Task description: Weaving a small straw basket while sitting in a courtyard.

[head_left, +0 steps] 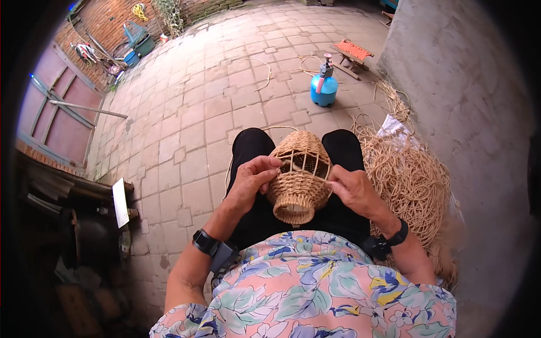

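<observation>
A woven basket of tan twisted cord rests between my black-trousered knees, its narrow round neck toward me. Around its middle is an open band crossed by bare upright strands, with woven bands on both sides. My left hand is at the left edge of this gap, thumb and forefinger pinched on what looks like a strand of cord. On the opposite side, my right hand grips the basket's edge with bent fingers. The inside of the basket is mostly in shadow.
A large heap of loose tan cord lies at my right beside a grey wall. Ahead stand a blue pump sprayer and a low stool with an orange seat. Dark clutter and a white board are at the left.
</observation>
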A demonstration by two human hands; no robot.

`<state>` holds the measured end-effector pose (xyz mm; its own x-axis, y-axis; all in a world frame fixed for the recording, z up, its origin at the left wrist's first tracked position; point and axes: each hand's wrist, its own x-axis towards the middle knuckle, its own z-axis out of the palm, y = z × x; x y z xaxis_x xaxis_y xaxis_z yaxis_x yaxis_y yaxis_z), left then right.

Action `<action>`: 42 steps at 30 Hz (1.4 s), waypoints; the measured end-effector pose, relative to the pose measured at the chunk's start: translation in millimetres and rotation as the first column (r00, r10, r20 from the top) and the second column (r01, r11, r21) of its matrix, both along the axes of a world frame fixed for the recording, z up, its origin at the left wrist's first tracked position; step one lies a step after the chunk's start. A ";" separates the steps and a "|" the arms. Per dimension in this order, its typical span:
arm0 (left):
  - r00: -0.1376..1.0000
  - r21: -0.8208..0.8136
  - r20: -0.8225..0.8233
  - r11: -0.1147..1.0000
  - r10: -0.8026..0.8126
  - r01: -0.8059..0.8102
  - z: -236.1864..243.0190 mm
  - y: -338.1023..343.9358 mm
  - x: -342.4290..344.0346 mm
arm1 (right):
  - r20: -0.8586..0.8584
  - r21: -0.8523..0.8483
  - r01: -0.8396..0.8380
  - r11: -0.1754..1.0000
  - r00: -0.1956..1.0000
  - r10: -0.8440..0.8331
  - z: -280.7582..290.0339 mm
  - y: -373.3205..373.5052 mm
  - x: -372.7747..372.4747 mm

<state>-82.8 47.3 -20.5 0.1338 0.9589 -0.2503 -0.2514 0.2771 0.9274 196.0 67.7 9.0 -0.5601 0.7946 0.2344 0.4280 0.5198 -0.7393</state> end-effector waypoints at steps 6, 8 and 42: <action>0.949 0.033 -0.316 0.999 -0.011 0.022 24.3 3.8 1.9 | -0.041 -0.246 0.058 0.968 0.997 -0.070 -6.4 -3.9 35.4; 0.930 0.124 -0.360 0.992 0.080 -0.037 37.8 9.0 3.1 | -0.084 -0.205 0.067 0.976 0.993 -0.086 -11.0 -2.8 35.2; 0.948 0.163 -0.173 0.957 0.268 -0.241 -11.9 -4.0 29.9 | -0.625 -0.775 -0.352 0.525 0.551 -0.553 -29.1 -5.8 -4.9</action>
<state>-52.9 43.3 -32.4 -0.1566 0.9815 -0.1101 -0.1111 0.0933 0.9894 191.0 61.9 -20.2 -0.4107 0.8786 -0.2437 -0.5067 -0.4421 -0.7401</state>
